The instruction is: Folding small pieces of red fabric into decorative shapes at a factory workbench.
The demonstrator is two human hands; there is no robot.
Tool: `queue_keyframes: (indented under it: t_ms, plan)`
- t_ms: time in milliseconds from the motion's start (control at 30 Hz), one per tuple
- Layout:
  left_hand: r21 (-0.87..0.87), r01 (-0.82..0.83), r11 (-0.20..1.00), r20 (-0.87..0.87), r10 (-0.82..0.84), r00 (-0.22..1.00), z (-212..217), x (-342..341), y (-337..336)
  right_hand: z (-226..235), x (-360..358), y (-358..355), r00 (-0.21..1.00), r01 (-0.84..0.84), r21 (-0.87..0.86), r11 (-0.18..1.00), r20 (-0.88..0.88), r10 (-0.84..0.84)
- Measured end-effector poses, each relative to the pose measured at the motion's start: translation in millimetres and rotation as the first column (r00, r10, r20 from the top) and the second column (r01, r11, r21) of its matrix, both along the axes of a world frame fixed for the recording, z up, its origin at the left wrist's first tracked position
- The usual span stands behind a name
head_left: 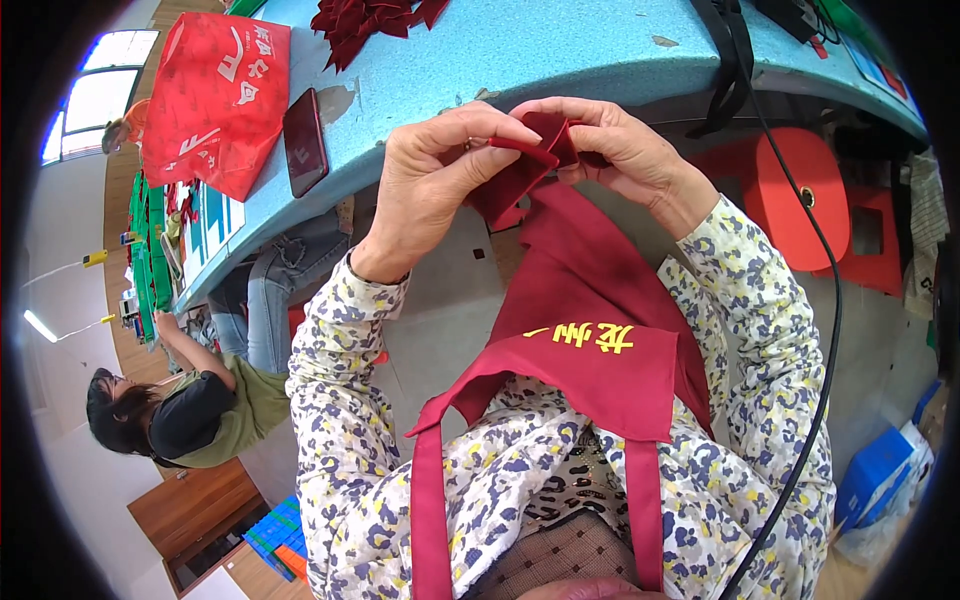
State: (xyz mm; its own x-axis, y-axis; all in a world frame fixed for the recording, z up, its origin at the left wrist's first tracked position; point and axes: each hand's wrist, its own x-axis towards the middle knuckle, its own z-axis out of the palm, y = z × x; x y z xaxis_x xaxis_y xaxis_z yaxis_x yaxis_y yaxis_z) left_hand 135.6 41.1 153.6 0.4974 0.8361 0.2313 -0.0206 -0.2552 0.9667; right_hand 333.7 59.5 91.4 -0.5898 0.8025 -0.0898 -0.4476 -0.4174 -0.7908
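Observation:
Above the near edge of the blue table [420, 75], I hold a small folded piece of dark red cloth [510, 188] up between both hands. My left hand [430, 180] pinches its left fold between thumb and fingers. My right hand [635, 150] grips the right side, with the fingertips partly hidden behind the cloth. Between the hands the upper edges stand apart in folds. Just below hangs my dark red apron [590, 265] with yellow lettering. Farther back on the table lies a pile of similar dark red cloth pieces [365, 25].
A red plastic bag [215, 110] and a dark phone [305, 145] occupy the table's left. A black strap [730, 65] and cable [825, 260] hang at right, near a red stool [800, 200]. Another person [210, 400] works at left beside green bins [150, 240].

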Motion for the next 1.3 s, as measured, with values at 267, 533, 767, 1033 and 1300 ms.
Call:
queue_keyframes:
  t_ms: [267,533,767,1033,1300]
  plan:
    - [-0.116,-0.054,0.992,0.069,0.062,0.996,-2.5,2.7,-6.4,0.2,-0.3,-3.6,1.0,0.022,-0.014,1.0,0.0,-0.022]
    - [0.009,-0.026,1.0,0.015,0.026,1.0,-4.9,1.1,-4.3,0.4,1.6,-3.2,1.0,-0.008,0.006,1.0,-0.018,0.008]
    - [0.089,-0.02,0.996,-0.075,0.026,0.997,-4.7,1.7,0.4,-0.5,1.1,0.2,0.999,-0.006,-0.012,1.0,-0.032,0.006]
    - [0.252,-0.093,0.963,-0.161,0.136,0.978,-5.1,7.2,11.8,8.0,6.0,6.9,0.999,0.014,-0.017,1.0,-0.047,-0.014]
    - [0.32,-0.237,0.917,-0.023,0.258,0.966,-7.6,16.1,14.5,19.6,8.7,13.5,1.0,-0.001,0.031,1.0,-0.016,0.002]
